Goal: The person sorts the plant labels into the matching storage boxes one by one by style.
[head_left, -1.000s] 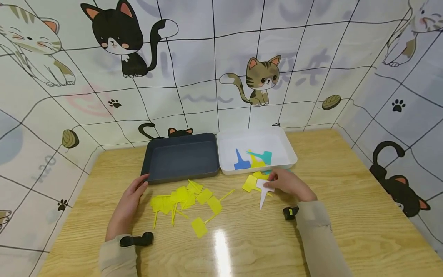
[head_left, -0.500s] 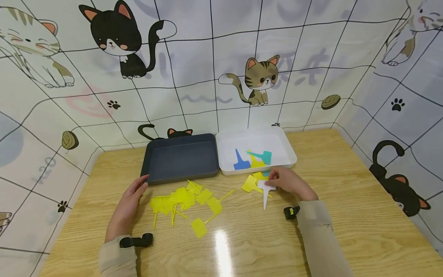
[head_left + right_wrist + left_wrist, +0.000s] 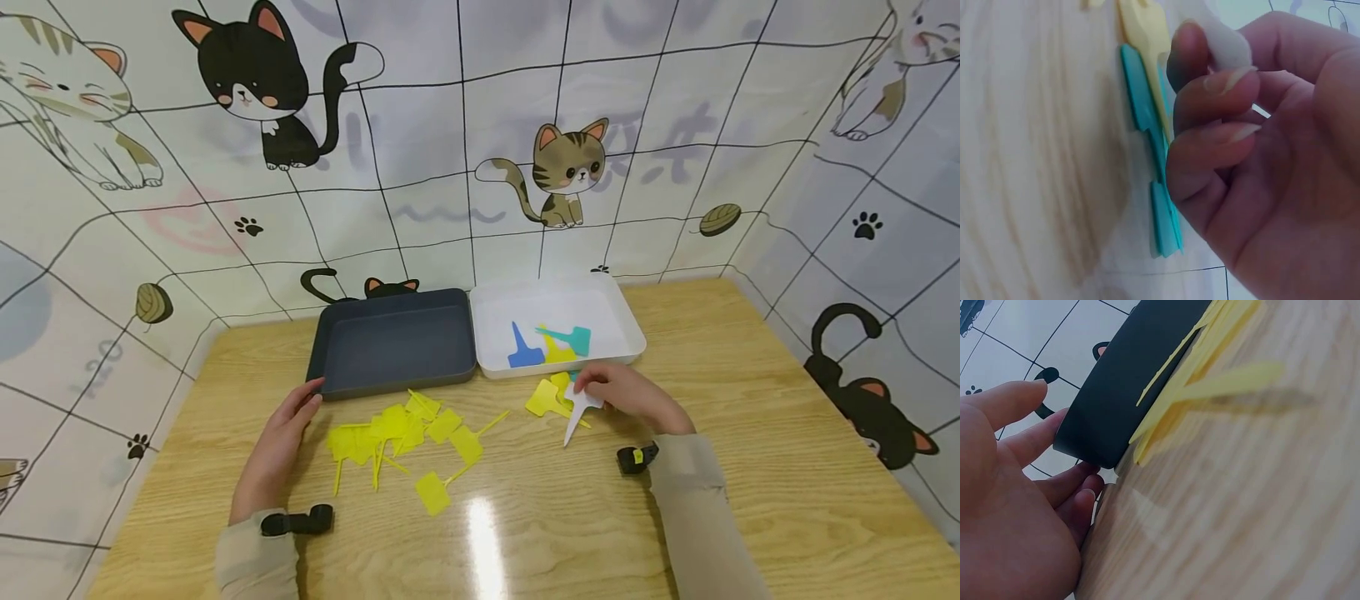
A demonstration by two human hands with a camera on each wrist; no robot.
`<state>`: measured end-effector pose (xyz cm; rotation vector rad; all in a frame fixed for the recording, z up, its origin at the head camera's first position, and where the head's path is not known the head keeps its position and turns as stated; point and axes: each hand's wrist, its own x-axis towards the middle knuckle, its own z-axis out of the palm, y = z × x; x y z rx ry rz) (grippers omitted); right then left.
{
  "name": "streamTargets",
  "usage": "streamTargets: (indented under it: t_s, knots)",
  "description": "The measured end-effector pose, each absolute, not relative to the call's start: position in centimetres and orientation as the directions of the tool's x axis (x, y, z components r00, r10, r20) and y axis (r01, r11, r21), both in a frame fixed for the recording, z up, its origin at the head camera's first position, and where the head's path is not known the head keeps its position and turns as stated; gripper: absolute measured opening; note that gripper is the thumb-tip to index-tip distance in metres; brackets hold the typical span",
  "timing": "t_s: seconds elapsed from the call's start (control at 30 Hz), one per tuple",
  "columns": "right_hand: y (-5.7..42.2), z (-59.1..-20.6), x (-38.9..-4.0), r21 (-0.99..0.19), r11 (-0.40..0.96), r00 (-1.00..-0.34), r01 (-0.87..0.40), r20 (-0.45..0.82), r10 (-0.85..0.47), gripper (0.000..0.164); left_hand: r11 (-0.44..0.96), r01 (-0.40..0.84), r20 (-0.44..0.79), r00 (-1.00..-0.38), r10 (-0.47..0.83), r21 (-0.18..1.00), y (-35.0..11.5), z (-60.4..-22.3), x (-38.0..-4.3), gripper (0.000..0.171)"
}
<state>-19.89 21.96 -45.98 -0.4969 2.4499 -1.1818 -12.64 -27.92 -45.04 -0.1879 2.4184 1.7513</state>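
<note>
My right hand (image 3: 626, 396) pinches a white T-shaped plant label (image 3: 581, 403) by its broad head, its pointed stem toward me. Close up in the right wrist view, the fingers are curled against the blurred white label (image 3: 1230, 45). Just beneath that hand lie yellow plant labels (image 3: 542, 398) and teal ones (image 3: 1138, 84), partly hidden by it. At the left, my left hand (image 3: 279, 442) rests its fingertips on the near corner of the dark grey tray (image 3: 397, 340). Its fingers (image 3: 1030, 439) are extended, some of them low behind the tray wall.
A loose pile of yellow plant labels (image 3: 390, 423) spreads before the dark tray. The white tray (image 3: 603, 312), side by side with the dark one, holds a blue label (image 3: 527, 357), a yellow label (image 3: 557, 353) and a teal label (image 3: 577, 340). Behind is a cat-printed wall covering (image 3: 420, 167).
The white label's stem has swung, first upright toward me, now slanting left with its tip slightly farther away. My right hand has shifted a little right. The left hand has stayed at the tray.
</note>
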Motion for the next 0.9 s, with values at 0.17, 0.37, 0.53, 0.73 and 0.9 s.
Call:
streamTargets:
  t_s: [0.17, 0.37, 0.53, 0.73, 0.9]
  knots:
    - [21.8, -45.1, -19.8, -0.809, 0.577, -0.886, -0.113, -0.18, -0.427, 0.021, 0.332, -0.171, -0.176, -0.984, -0.016, 0.928, -28.4, -46.1, -13.1, 0.055]
    - [22.1, -44.9, -19.9, -0.876, 0.482, -0.963, 0.001, -0.13, -0.235, 0.023, 0.319, -0.191, -0.195, -0.981, -0.021, 0.928, -28.0, -45.4, -12.8, 0.056]
    - [22.3, -44.8, -19.9, -0.937, 0.349, -1.0, -0.002, -0.004, -0.018, 0.023, 0.29, -0.193, -0.198, -0.98, -0.012, 0.937, -27.4, -44.4, -12.4, 0.061]
    - [22.5, -45.0, -20.1, -0.953, 0.3, -0.991, 0.025, 0.017, 0.136, 0.029, 0.319, -0.186, -0.19, -0.982, -0.02, 0.929, -27.9, -45.4, -12.8, 0.055]
    - [22.7, -45.4, -20.2, -0.958, 0.285, -0.987, 0.019, 0.027, 0.158, 0.034, 0.349, -0.171, -0.173, -0.985, -0.025, 0.921, -28.5, -46.6, -13.2, 0.054]
